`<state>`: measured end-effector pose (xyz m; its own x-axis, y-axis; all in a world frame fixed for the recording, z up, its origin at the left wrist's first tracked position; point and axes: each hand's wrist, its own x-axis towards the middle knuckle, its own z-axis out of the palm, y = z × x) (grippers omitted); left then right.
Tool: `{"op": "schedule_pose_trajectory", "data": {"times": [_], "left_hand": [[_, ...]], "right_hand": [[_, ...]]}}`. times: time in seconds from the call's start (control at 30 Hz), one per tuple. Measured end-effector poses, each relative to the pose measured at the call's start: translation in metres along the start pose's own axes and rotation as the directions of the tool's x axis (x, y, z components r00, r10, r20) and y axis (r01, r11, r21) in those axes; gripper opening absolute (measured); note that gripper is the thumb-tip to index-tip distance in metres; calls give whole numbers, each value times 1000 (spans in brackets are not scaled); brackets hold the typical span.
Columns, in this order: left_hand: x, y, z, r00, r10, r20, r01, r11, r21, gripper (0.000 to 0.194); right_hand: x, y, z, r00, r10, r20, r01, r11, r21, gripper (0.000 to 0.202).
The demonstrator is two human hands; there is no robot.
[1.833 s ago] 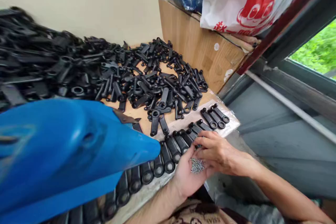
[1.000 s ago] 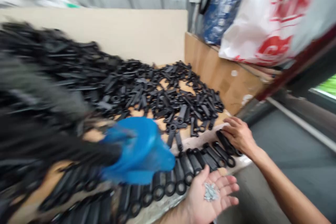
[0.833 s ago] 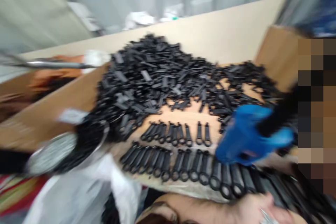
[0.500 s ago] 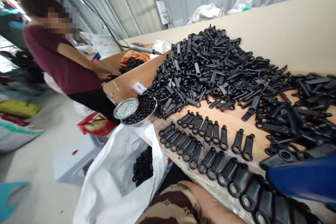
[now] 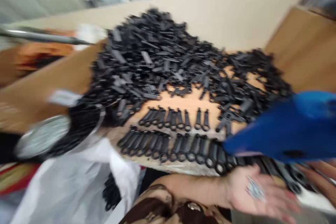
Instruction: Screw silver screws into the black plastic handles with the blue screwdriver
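Note:
My left hand (image 5: 262,190) is palm up at the lower right, fingers spread, holding several small silvery metal pins (image 5: 255,189) on the palm. Above it hangs a large blurred blue object (image 5: 283,129). Skin of my right arm or hand (image 5: 319,178) shows below the blue object at the right edge; its fingers cannot be made out. Two rows of black lever-like parts with ring ends (image 5: 164,147) lie along the table's front edge, the near row running behind my left hand. A big heap of loose black parts (image 5: 154,56) rises behind them.
At the left are a bowl of silvery pieces (image 5: 47,134) and a bowl of black pieces (image 5: 84,122). A white sack (image 5: 65,185) with black parts inside stands below. Wooden boards (image 5: 307,49) flank the table; a metal tool (image 5: 44,36) lies across the left one.
The view has swung right, and the other person is out of sight. My left hand with the pins has come into view, and more of the blue object shows.

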<state>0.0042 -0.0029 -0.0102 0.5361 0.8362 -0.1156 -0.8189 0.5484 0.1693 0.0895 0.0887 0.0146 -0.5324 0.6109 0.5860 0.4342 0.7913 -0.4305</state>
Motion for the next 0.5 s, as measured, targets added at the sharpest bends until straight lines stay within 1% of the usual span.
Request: {"op": "schedule_pose_trajectory", "data": {"times": [0.03, 0.07, 0.1, 0.13, 0.2, 0.3, 0.4, 0.5], "left_hand": [[0, 1, 1, 998, -48, -45, 44, 995, -86, 56], [1, 3, 2, 995, -78, -67, 68, 987, -142, 54], [2, 5, 2, 991, -103, -84, 85, 977, -194, 51], [4, 8, 3, 985, -132, -107, 101, 961, -257, 47], [6, 11, 6, 980, -168, -110, 127, 943, -308, 40], [4, 12, 12, 977, -186, -106, 145, 940, -308, 39], [3, 12, 15, 976, -190, -106, 153, 946, -286, 42], [3, 13, 16, 977, -190, -99, 158, 950, -271, 40]], "right_hand": [[-9, 11, -31, 996, 0, 88, 4, 999, -46, 16], [-19, 15, -56, 982, -3, 189, 17, 997, -76, 15], [-27, 12, -73, 967, -5, 256, 28, 996, -86, 17], [-32, 7, -82, 937, 7, 349, 22, 997, -80, 20], [-37, -7, -83, 913, 5, 408, 21, 998, -61, 23], [-37, -24, -73, 901, 7, 433, 17, 999, -51, 21], [-37, -35, -70, 893, 17, 450, 15, 997, -69, 21], [-41, -40, -66, 894, 55, 445, 1, 992, -124, 21]]}}
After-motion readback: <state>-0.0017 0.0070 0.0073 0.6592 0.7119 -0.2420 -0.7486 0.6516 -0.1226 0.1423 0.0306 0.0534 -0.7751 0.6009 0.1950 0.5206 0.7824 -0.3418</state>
